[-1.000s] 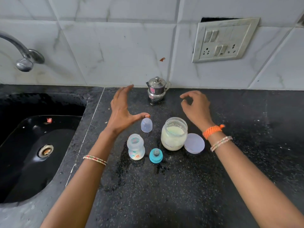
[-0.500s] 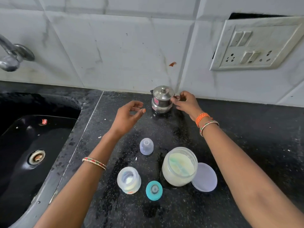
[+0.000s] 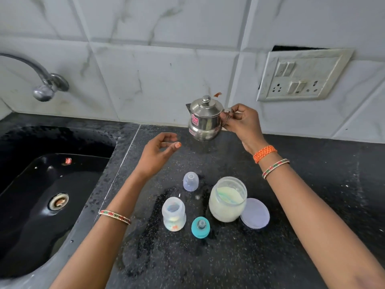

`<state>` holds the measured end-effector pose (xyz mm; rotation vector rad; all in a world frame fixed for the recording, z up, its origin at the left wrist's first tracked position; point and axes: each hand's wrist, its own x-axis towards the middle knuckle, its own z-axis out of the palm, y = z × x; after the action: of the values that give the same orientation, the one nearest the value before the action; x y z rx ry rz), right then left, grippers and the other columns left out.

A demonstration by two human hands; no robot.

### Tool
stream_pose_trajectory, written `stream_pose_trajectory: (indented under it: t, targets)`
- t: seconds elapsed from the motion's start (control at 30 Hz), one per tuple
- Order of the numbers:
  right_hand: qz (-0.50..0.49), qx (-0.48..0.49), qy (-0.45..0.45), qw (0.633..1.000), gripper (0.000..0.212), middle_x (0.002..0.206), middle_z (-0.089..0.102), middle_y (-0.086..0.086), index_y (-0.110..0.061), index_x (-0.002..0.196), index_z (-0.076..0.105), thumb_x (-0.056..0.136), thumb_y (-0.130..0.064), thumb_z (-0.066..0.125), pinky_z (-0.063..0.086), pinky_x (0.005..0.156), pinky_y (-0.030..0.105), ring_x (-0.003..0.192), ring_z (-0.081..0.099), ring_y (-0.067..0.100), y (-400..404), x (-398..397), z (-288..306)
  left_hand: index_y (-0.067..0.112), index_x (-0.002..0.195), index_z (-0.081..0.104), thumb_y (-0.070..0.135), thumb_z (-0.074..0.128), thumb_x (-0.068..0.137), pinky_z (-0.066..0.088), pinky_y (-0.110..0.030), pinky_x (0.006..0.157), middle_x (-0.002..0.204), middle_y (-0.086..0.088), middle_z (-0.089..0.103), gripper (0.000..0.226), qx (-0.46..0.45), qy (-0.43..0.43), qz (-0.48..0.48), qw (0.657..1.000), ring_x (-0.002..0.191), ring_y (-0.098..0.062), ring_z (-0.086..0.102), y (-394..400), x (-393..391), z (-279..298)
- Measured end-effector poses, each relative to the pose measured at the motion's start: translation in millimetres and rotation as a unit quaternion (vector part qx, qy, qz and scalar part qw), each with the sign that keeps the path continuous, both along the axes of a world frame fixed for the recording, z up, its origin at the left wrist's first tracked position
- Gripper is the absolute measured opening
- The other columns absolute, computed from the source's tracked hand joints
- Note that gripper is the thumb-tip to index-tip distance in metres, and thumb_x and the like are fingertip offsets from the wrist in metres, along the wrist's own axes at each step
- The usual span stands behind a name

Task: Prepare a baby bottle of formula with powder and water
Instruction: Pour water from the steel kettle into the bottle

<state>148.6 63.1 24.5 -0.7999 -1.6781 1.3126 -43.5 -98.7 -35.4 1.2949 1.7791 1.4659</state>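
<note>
My right hand (image 3: 242, 122) grips the handle of a small lidded steel pot (image 3: 204, 119), held above the black counter near the wall. My left hand (image 3: 157, 154) hovers empty, fingers loosely curled, left of and below the pot. An uncapped baby bottle (image 3: 174, 214) stands on the counter with some powder at its bottom. Beside it lie its teal nipple ring (image 3: 200, 227) and clear cap (image 3: 190, 181). The open jar of formula powder (image 3: 227, 199) stands to the right, its lid (image 3: 255, 213) lying against it.
A black sink (image 3: 41, 197) fills the left, with a steel tap (image 3: 44, 84) above it. A switch and socket plate (image 3: 302, 77) is on the tiled wall at right. The black counter (image 3: 312, 195) is wet in patches around the bottle.
My right hand reached the steel pot's handle, closed on it and lifted the pot off the counter. My left hand stayed hovering close by.
</note>
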Motion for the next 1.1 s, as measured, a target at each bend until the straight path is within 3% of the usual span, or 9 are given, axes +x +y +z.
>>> stream_pose_trajectory:
  t: [0.13, 0.3, 0.43, 0.5, 0.6, 0.7, 0.87, 1.0, 1.1]
  targets:
    - [-0.003, 0.01, 0.012, 1.0, 0.014, 0.079, 0.069, 0.004, -0.009, 0.079, 0.057, 0.083, -0.005, 0.07, 0.06, 0.076, 0.038, 0.078, 0.067, 0.017, -45, 17, 22, 0.024, 0.111, 0.061, 0.034, 0.065, 0.085, 0.053, -0.029, 0.085, 0.112, 0.007, 0.065, 0.028, 0.026, -0.012, -0.013, 1.0, 0.098, -0.01, 0.062, -37, 14, 16]
    - [-0.005, 0.014, 0.007, 1.0, 0.01, 0.082, 0.07, 0.007, -0.013, 0.081, 0.063, 0.082, -0.006, 0.07, 0.06, 0.074, 0.037, 0.079, 0.069, 0.016, -93, 41, 18, 0.018, 0.114, 0.059, 0.027, 0.068, 0.083, 0.047, -0.014, 0.086, 0.109, 0.005, 0.065, 0.033, 0.019, 0.004, -0.008, 1.0, 0.092, 0.005, 0.06, -81, 35, 11]
    - [-0.013, 0.003, 0.0, 1.0, 0.011, 0.081, 0.07, 0.009, -0.013, 0.08, 0.063, 0.082, -0.005, 0.07, 0.06, 0.072, 0.04, 0.077, 0.067, 0.021, -119, 56, 8, 0.019, 0.126, 0.052, 0.032, 0.07, 0.082, 0.046, -0.024, 0.095, 0.123, 0.0, 0.061, 0.05, -0.037, -0.064, -0.033, 0.997, 0.116, -0.014, 0.057, -109, 53, -8]
    - [-0.015, -0.001, -0.008, 1.0, 0.012, 0.079, 0.07, 0.008, -0.015, 0.079, 0.063, 0.083, -0.005, 0.07, 0.06, 0.069, 0.038, 0.073, 0.066, 0.018, -128, 61, 4, 0.022, 0.134, 0.044, 0.041, 0.072, 0.077, 0.043, -0.029, 0.098, 0.132, 0.001, 0.054, 0.066, -0.071, -0.082, -0.06, 0.992, 0.12, -0.015, 0.053, -116, 63, -15]
    - [-0.022, 0.01, -0.023, 0.999, 0.009, 0.079, 0.07, 0.007, -0.013, 0.081, 0.064, 0.083, -0.006, 0.069, 0.058, 0.064, 0.03, 0.067, 0.065, 0.012, -136, 66, 0, 0.023, 0.145, 0.026, 0.03, 0.076, 0.077, 0.041, -0.027, 0.096, 0.137, 0.004, 0.039, 0.085, -0.114, -0.076, -0.092, 0.986, 0.121, -0.015, 0.048, -120, 77, -24]
    - [-0.024, 0.025, -0.041, 0.999, 0.005, 0.079, 0.07, 0.009, -0.008, 0.086, 0.066, 0.083, -0.007, 0.07, 0.059, 0.068, 0.036, 0.07, 0.065, 0.016, -140, 72, -2, 0.023, 0.147, 0.014, 0.021, 0.078, 0.075, 0.041, -0.027, 0.096, 0.137, 0.004, 0.038, 0.096, -0.129, -0.076, -0.076, 0.986, 0.123, -0.017, 0.047, -124, 86, -43]
    - [-0.026, 0.042, -0.065, 0.997, 0.011, 0.082, 0.071, 0.009, -0.018, 0.078, 0.067, 0.082, -0.009, 0.071, 0.058, 0.079, 0.045, 0.078, 0.066, 0.02, -142, 81, -2, 0.02, 0.119, 0.047, 0.018, 0.082, 0.072, 0.045, -0.031, 0.095, 0.118, 0.002, 0.059, 0.059, -0.098, -0.03, 0.056, 0.993, 0.116, -0.021, 0.057, -124, 90, -70]
    - [-0.016, 0.057, -0.072, 0.996, 0.011, 0.086, 0.071, 0.01, -0.019, 0.078, 0.066, 0.083, -0.01, 0.07, 0.057, 0.084, 0.047, 0.083, 0.066, 0.021, -142, 81, 1, 0.018, 0.115, 0.054, 0.03, 0.085, 0.067, 0.049, -0.029, 0.087, 0.11, 0.006, 0.062, 0.058, -0.054, 0.0, 0.084, 0.995, 0.103, -0.013, 0.058, -120, 91, -52]
    - [-0.017, 0.077, -0.076, 0.994, 0.01, 0.089, 0.071, 0.01, -0.02, 0.079, 0.066, 0.085, -0.013, 0.069, 0.057, 0.084, 0.047, 0.087, 0.067, 0.024, -141, 81, 7, 0.02, 0.115, 0.055, 0.034, 0.084, 0.067, 0.045, -0.015, 0.078, 0.107, 0.008, 0.062, 0.057, -0.01, 0.027, 0.071, 0.997, 0.098, -0.007, 0.057, -118, 89, -28]
